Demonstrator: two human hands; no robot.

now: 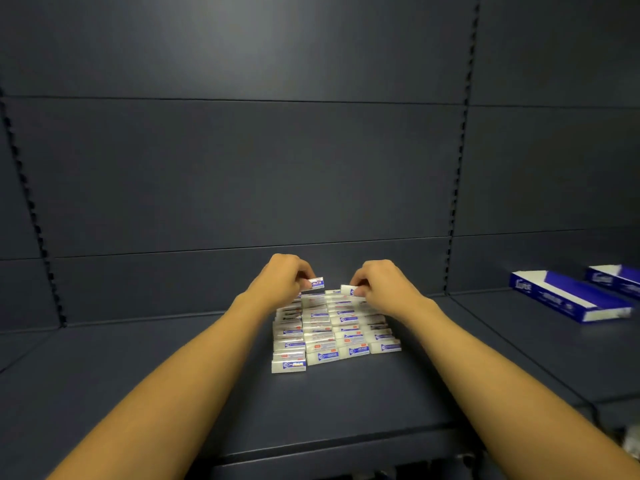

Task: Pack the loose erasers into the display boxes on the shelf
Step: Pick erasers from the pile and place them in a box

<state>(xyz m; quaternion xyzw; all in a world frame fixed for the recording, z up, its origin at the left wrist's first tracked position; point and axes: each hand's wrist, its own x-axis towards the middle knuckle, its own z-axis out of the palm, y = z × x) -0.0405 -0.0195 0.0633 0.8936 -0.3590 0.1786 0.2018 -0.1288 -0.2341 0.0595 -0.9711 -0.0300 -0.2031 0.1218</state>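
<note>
pinching one eraser (316, 283) in left hand (282, 277) & another (347, 289) in right hand (377, 282) above loose erasers (332, 327), display boxes (568, 295) apparently empty, nearly all packing left.

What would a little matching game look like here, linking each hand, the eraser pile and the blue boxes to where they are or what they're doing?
Things:
1. left hand
2. right hand
3. eraser pile
4. blue display boxes

Places or states:
A. far right of the shelf, open-topped
B. pinching an eraser over the pile's back left
C. rows at the shelf's centre
D. pinching an eraser over the pile's back right

Pairs: 1-B, 2-D, 3-C, 4-A
</note>
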